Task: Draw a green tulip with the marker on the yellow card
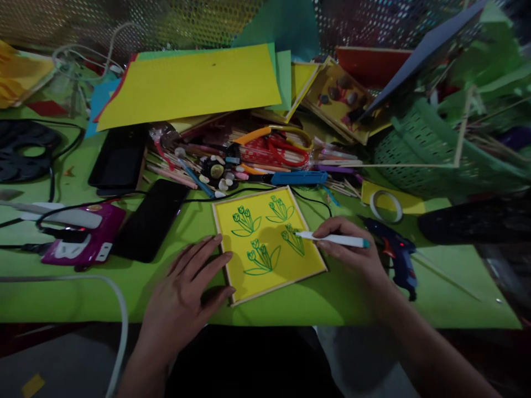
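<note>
Left hand (186, 293) flat, framed yellow card (267, 243), white marker (332, 239)

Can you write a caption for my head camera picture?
Right hand draws green flowers on yellow card with marker.

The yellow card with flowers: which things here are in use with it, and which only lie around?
In use: yellow card, white marker in right hand, left hand steadying the card.
Lying about: glue gun, tape roll, red scissors, black phone, green basket.
</note>
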Motion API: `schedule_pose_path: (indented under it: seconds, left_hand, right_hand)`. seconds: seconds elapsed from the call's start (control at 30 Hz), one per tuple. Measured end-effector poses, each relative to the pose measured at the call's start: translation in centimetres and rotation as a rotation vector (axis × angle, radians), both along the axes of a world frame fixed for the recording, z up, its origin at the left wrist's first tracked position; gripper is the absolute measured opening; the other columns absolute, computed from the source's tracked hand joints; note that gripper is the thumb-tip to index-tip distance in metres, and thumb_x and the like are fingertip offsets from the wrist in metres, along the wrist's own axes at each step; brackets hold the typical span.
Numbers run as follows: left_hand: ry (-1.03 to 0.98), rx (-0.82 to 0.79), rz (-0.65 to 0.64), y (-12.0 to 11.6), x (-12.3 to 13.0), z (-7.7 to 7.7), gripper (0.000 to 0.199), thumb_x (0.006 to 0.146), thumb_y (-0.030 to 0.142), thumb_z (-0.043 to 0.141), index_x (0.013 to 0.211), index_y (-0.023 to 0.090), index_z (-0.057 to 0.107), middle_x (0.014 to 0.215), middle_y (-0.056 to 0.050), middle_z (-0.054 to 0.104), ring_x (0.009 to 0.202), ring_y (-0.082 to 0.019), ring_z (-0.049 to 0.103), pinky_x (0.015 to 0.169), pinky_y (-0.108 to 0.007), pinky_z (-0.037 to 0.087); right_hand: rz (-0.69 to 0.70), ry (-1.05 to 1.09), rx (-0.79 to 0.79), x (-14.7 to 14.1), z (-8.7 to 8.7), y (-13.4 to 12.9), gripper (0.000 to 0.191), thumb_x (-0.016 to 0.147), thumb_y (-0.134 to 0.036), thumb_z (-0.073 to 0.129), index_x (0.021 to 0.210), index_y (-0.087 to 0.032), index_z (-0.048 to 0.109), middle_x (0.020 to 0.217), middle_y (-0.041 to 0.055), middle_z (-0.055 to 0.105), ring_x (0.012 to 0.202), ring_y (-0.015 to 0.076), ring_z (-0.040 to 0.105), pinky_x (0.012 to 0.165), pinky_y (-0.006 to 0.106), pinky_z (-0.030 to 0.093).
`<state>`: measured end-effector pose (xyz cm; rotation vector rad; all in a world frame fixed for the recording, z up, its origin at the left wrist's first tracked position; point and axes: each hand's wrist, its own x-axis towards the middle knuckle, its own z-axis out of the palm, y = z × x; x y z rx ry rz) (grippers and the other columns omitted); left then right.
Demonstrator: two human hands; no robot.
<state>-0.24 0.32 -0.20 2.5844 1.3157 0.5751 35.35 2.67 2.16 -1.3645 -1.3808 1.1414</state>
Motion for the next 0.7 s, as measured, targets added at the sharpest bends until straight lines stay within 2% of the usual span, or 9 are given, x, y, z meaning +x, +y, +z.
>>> schedule_pose_path:
  seconds: [0.27, 0.7]
  left_hand:
    - [-0.006, -0.015, -0.008, 0.0, 0.0, 0.1, 0.047, 0.100, 0.035, 0.066, 0.145, 0.024, 0.055, 0.161, -0.012, 0.053, 0.147, -0.031, 0.052, 0.120, -0.052, 0.044]
    - [0.000, -0.032, -0.015, 0.0, -0.1, 0.0, 0.048, 0.100, 0.034, 0.066, 0.146, 0.025, 0.053, 0.162, -0.012, 0.051, 0.149, -0.030, 0.048, 0.120, -0.052, 0.043]
  right_hand:
    - [0.011, -0.007, -0.057, 1.0, -0.3, -0.8, 0.020, 0.086, -0.040, 0.085, 0.086, -0.025, 0.071, 0.077, 0.0003, 0.066, 0.063, 0.0162, 0.057, 0.056, 0.028, 0.042]
    - [0.072, -0.102, -0.077, 0.9, -0.2, -1.1, 0.021, 0.088, -0.039, 0.080, 0.081, -0.024, 0.067, 0.074, 0.0011, 0.067, 0.069, 0.0194, 0.064, 0.058, 0.028, 0.044]
